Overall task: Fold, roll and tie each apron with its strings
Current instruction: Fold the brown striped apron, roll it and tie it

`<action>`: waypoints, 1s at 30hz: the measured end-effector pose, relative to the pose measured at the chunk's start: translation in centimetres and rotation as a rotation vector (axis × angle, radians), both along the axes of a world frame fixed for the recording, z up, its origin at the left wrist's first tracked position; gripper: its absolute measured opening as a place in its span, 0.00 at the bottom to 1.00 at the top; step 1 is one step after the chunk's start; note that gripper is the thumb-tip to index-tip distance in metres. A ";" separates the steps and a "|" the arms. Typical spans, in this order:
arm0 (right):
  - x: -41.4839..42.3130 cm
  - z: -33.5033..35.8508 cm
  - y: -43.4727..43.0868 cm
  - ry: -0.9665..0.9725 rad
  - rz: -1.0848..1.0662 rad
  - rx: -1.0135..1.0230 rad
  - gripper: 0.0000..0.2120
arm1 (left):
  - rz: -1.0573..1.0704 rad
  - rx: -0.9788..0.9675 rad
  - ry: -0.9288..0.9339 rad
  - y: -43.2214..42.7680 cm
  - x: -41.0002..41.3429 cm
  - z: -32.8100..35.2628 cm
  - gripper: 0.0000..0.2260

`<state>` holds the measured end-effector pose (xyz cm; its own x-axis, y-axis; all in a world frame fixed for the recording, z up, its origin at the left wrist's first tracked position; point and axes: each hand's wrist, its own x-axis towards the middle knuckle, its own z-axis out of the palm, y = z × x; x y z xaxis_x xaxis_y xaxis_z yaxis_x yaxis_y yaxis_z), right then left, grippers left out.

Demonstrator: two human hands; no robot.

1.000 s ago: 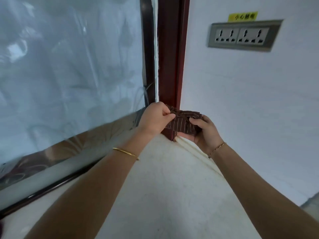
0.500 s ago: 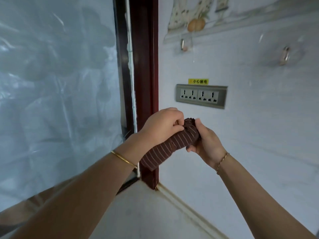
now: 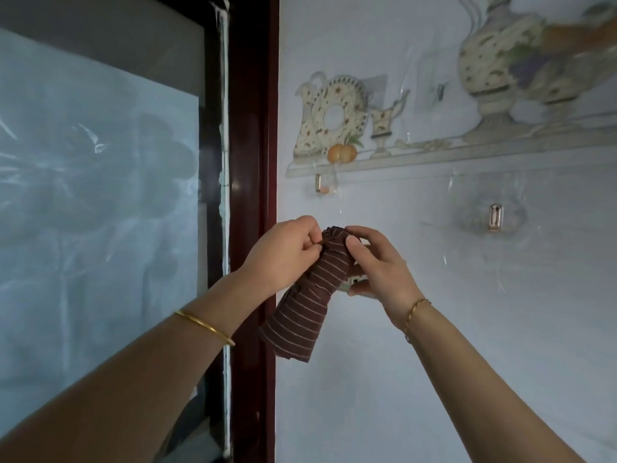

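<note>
A brown apron with thin pale stripes [image 3: 302, 309], rolled into a bundle, hangs in the air in front of the white wall. My left hand [image 3: 282, 253] pinches its top end from the left with curled fingers. My right hand [image 3: 375, 262] grips the same top end from the right, thumb pressed on the cloth. The lower part of the roll hangs loose and slanted down to the left. No string is plain to see.
Two clear wall hooks [image 3: 323, 184] [image 3: 495, 218] are stuck on the wall just above my hands, under a picture of jugs on a shelf [image 3: 434, 152]. A dark red door frame [image 3: 253, 195] and a film-covered glass pane [image 3: 100, 195] stand at the left.
Both hands have lifted the rolled apron from the counter corner up along the wall. The view has tilted up, so the socket panel is now hidden behind my hands.
</note>
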<state>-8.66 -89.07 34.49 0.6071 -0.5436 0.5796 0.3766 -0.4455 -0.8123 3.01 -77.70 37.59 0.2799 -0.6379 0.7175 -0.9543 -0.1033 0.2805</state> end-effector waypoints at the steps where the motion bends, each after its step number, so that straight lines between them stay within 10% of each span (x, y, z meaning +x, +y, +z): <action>1: 0.4 0.7 -0.3 -0.028 -0.065 -0.080 0.11 | 0.000 -0.002 0.030 -0.3 0.2 0.8 0.01; 14: 3.0 6.6 -3.5 0.173 -0.038 -0.318 0.22 | -0.060 0.044 0.303 -3.2 2.4 5.9 0.02; 30: 6.4 10.5 -6.1 0.161 -0.198 -0.581 0.18 | 0.092 -0.146 0.091 -6.4 7.1 10.2 0.15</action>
<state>-2.27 -95.13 44.98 0.6316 -0.2787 0.7234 0.1354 -0.8792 -0.4569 10.07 -84.15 47.81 0.4006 -0.4974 0.7695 -0.9125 -0.1409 0.3839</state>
